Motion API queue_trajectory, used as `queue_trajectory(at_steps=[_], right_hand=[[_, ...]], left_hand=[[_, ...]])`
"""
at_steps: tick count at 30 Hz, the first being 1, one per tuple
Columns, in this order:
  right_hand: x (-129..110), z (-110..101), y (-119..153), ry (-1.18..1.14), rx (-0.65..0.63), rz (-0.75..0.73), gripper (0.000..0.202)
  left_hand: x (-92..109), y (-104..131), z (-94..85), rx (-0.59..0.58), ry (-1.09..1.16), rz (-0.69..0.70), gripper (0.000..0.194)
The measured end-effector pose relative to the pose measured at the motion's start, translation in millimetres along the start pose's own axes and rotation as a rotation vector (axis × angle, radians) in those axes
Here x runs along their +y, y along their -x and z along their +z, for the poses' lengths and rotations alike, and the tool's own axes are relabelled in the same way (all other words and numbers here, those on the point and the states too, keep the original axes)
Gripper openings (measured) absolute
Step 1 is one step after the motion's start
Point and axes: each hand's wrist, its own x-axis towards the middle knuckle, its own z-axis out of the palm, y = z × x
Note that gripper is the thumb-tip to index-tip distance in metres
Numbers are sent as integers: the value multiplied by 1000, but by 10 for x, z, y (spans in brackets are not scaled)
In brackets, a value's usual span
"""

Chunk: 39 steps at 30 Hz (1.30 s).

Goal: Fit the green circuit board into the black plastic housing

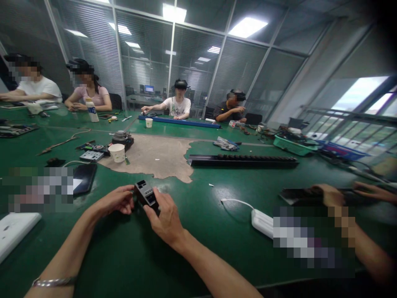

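Observation:
A small black and grey boxy device (145,193) is tilted above the green table (204,248), its grey face with dark slots turned up. My right hand (166,217) holds it, thumb on the near side and fingers along the right side. Beside its left edge is my left hand (119,200), fingers curled in; what they hold, if anything, is hidden. A silver bracelet circles my left wrist.
Ahead lies a brown sheet (155,153) with a paper cup (117,153) by its left part. A long black rail (243,161) is right of it. White power strips (262,223) flank my arms. At right, another person's hands touch a dark bar (297,195).

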Motion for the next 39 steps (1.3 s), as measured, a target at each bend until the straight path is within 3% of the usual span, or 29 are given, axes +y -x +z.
queue_trajectory(at_steps=[5, 12, 16, 21, 26, 32, 39], right_hand=[[68, -141, -154, -11, 138, 109, 54], [454, -102, -97, 114, 82, 211, 53], [541, -53, -58, 128, 66, 197, 53], [519, -56, -44, 158, 10, 172, 56], [443, -132, -62, 172, 58, 183, 63], [481, -130, -53, 136, 4, 181, 52], [242, -231, -135, -66, 117, 146, 45]], left_hand=[[-1, 1, -10, 5, -21, -4, 61], [36, 20, 26, 16, -51, -14, 62], [51, 42, 33, 6, -46, -10, 63], [11, 25, 0, 4, -36, -2, 63], [-18, 6, -15, -1, -39, 4, 61], [-45, -19, -36, -1, -39, -3, 65], [-67, -29, -45, -1, -51, 12, 61]])
